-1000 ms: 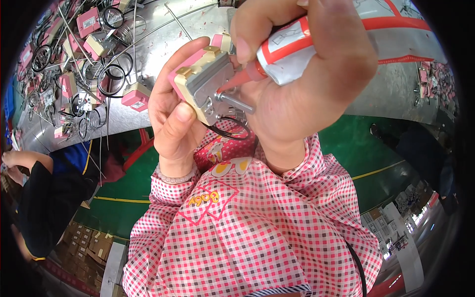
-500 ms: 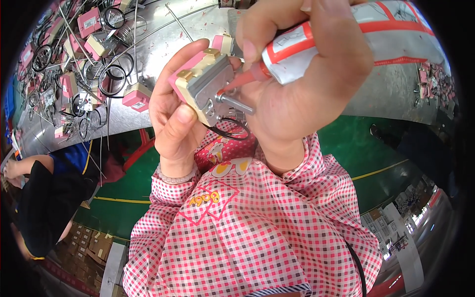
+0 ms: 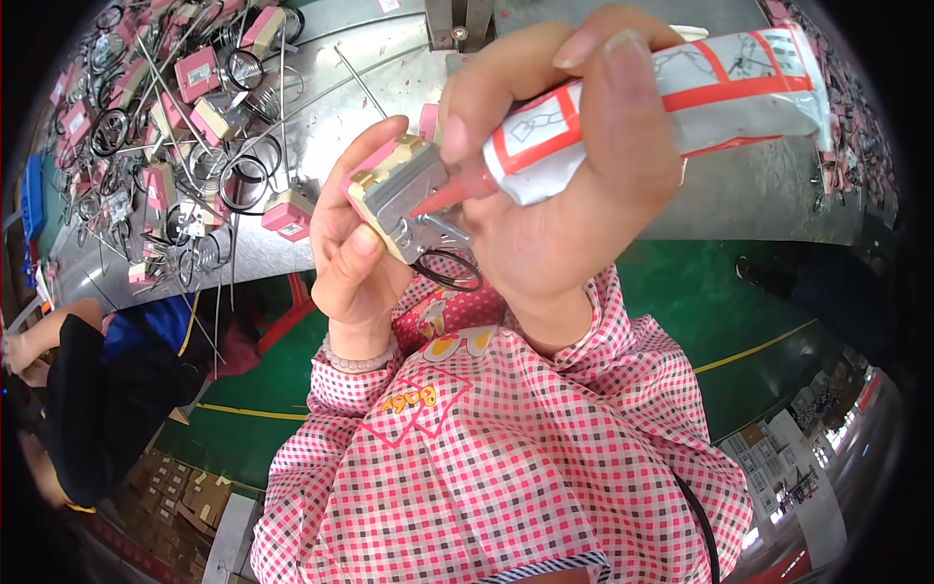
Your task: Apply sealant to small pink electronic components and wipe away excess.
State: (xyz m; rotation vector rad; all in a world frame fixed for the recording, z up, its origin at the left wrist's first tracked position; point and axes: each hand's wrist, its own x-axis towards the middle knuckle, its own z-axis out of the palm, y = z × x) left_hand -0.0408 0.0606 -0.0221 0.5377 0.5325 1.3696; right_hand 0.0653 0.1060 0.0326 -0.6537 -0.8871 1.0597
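Note:
My left hand [image 3: 352, 282] is closed around the edges of a capillary thermostat [image 3: 401, 202], its pink and cream body tilted and its metal plate facing up to the right. A metal shaft sticks out of the plate, and a black coiled tube [image 3: 449, 271] hangs below. Above it, my right hand [image 3: 574, 209] grips a soft white squeeze tube [image 3: 744, 92] with red stripes. The tube's red tapered nozzle [image 3: 455, 191] points down-left, its tip at the plate close to the shaft's base. Whether the tip touches the plate I cannot tell.
Many similar thermostats [image 3: 199, 73] with coiled tubes lie heaped on the metal table [image 3: 326, 83] at the left. More are piled at the far right edge [image 3: 851, 146]. A metal post [image 3: 459, 24] stands at the back. Another person's arm [image 3: 68, 326] shows at the left.
The view has shifted, so the table and hands appear lower. The nozzle tip has slid slightly left of the shaft's base. Both hands keep their grip.

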